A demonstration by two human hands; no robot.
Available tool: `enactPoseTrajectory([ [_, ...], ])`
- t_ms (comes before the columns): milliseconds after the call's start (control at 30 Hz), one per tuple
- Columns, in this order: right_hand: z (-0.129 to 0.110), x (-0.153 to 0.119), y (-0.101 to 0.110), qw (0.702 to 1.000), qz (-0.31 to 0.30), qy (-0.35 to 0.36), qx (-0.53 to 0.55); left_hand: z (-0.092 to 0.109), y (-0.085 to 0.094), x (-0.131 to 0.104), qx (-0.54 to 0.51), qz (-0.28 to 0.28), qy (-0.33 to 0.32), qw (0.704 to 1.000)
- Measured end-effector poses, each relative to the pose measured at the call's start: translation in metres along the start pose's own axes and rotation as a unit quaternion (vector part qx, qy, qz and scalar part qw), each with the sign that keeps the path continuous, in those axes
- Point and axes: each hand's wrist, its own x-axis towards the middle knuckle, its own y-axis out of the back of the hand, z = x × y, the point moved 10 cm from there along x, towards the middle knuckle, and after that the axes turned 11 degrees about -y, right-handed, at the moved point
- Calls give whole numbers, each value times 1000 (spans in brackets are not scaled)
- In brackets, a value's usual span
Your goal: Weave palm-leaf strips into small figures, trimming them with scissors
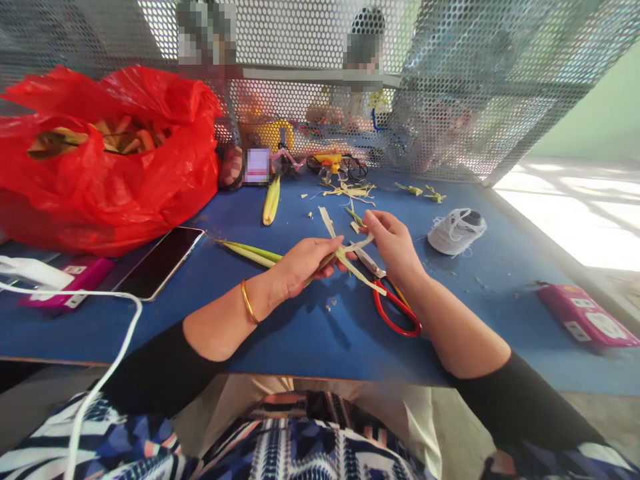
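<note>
Pale, flat husk-like strips [341, 253] cross one another in a star shape, pinched at the centre by my left hand [313, 261]. Between the thumb and fingers of my right hand [393, 240] is the end of one strip, pulled out to the right. Under my right hand lie scissors with red handles [403, 330], their blades pointing away to the left. A long green-yellow husk piece [250, 253] rests on the table by my left hand. Farther back is another yellow-green husk [271, 203]. My palms are mostly turned from view.
On the blue table [280, 333], a red plastic bag [165, 173] of dried husks stands left, near a phone [160, 263] and a magenta box [75, 287]. A white thread spool [456, 232] and another magenta box [587, 313] are right. Perforated metal mesh [310, 40] borders the back.
</note>
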Motion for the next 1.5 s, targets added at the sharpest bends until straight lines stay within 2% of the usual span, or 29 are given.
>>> enactPoseTrajectory([
  [67, 17, 5, -1, 996, -14, -72, 58, 3, 7, 2, -24, 29, -9, 999],
  [133, 30, 3, -13, 984, -71, -135, 88, 4, 11, 3, -36, 47, -14, 998],
  [200, 34, -4, -28, 972, -138, -161, 105, 2, 11, 3, -31, 44, -12, 998],
  [300, 26, -14, -39, 967, -181, -139, 112, -2, 8, 2, -5, 31, -14, 999],
  [467, 14, -15, -32, 982, -130, -91, 102, -8, 4, 1, 14, 22, 0, 1000],
  [600, 17, -7, -28, 979, -115, -118, 122, -8, 9, 1, -81, 61, 26, 994],
  [700, 18, -1, -9, 980, -29, -121, 153, 2, 14, 3, -177, 77, 5, 981],
  [767, 21, -3, -4, 981, -1, -132, 140, 11, 20, 6, -220, 96, -29, 970],
  [800, 22, -5, -8, 984, -16, -136, 116, 15, 23, 6, -232, 107, -47, 966],
  [867, 19, -14, -27, 987, -94, -120, 43, 21, 27, 7, -241, 125, -76, 959],
  [933, 14, -27, -48, 981, -180, -72, -19, 20, 27, 8, -236, 128, -87, 959],
  [1000, 10, -38, -61, 974, -220, -31, -49, 17, 23, 9, -223, 120, -89, 963],
  [1167, 10, -42, -61, 979, -190, 20, -70, 9, 16, 9, -188, 95, -87, 974],
  [1500, 4, -46, -65, 961, -242, 29, -132, 11, 21, 6, -164, 120, -79, 976],
])
